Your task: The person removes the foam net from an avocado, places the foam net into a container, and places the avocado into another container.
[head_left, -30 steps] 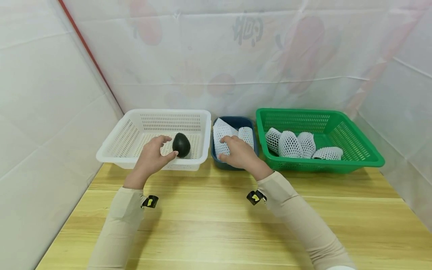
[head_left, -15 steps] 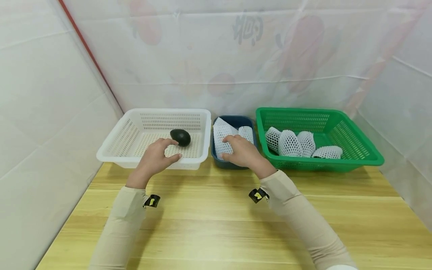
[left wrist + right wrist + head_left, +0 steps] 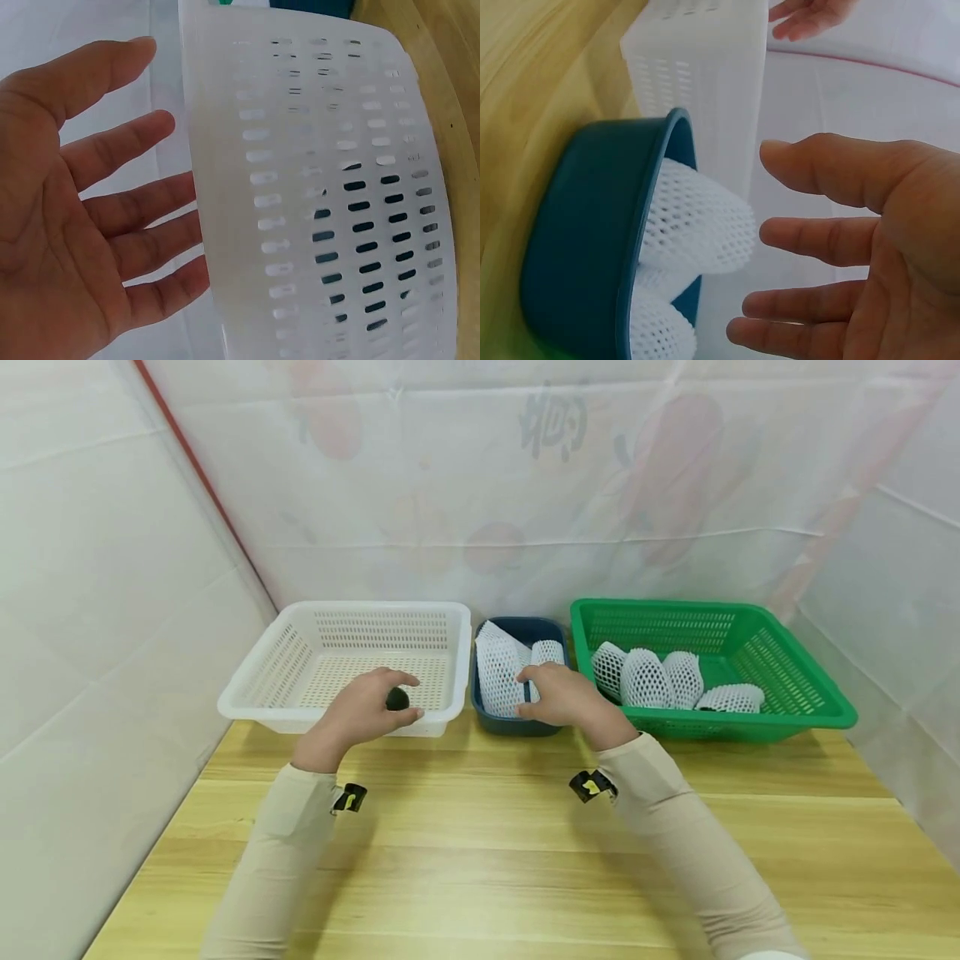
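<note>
My left hand point(image 3: 367, 706) hovers over the near side of the white basket point(image 3: 446, 618), thumb and fingers spread. Beneath it lies a dark avocado point(image 3: 397, 698), mostly hidden by the hand in the head view. In the left wrist view the left hand point(image 3: 97, 195) holds nothing, and dark patches show through the basket's slots. My right hand point(image 3: 562, 697) hangs over the blue bin point(image 3: 521, 727), with its fingers parted and nothing in them. White foam net sleeves point(image 3: 498, 677) lie in that bin; the right wrist view shows a net sleeve point(image 3: 697, 221) sticking out past the rim, near the fingertips.
To the right stands a green basket point(image 3: 810, 714) with several white-netted pieces point(image 3: 645, 681) along its near left part. All three containers line up at the back of the wooden table point(image 3: 480, 852), before a white sheet wall point(image 3: 450, 485).
The avocado tipped onto its side, then shifted toward the basket's near side, where the left hand now covers most of it. Both hands have moved a little to the right.
</note>
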A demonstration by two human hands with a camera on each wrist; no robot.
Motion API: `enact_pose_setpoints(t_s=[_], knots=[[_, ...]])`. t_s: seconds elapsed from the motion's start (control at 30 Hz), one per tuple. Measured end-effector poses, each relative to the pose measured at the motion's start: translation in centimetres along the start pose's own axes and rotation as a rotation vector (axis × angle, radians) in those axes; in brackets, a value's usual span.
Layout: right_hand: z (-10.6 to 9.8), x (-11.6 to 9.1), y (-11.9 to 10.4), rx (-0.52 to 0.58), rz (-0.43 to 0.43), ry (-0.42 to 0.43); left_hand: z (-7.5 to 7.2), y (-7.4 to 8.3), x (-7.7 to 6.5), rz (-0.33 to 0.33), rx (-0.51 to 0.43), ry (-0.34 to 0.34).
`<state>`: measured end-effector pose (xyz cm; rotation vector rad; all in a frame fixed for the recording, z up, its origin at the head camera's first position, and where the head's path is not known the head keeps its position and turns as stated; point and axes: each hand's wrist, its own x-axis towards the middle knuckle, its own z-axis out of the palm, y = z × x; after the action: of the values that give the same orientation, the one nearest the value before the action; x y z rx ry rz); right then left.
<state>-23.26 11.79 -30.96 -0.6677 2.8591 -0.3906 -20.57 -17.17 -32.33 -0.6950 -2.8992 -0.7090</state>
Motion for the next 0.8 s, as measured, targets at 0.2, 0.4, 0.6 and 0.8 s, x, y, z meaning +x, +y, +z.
enact_pose_setpoints(t_s=[0.2,0.4,0.6,0.8], knots=[[-0.3,-0.4,1.1,0.012,0.027,0.003,0.6,1.2,0.7,-0.009,0.066,-0.045],[-0.4,-0.9,2.1,0.018,0.032,0.008,0.8,2.3,1.1,0.013,0.097,-0.060],[-0.8,-1.3,3.2,0.003,0.026,0.055,1.1,3.3,1.9,0.048,0.138,-0.078],[-1.6,-1.8,4.2,0.016,0.022,0.063,1.5,4.1,2.6,0.071,0.148,-0.079]])
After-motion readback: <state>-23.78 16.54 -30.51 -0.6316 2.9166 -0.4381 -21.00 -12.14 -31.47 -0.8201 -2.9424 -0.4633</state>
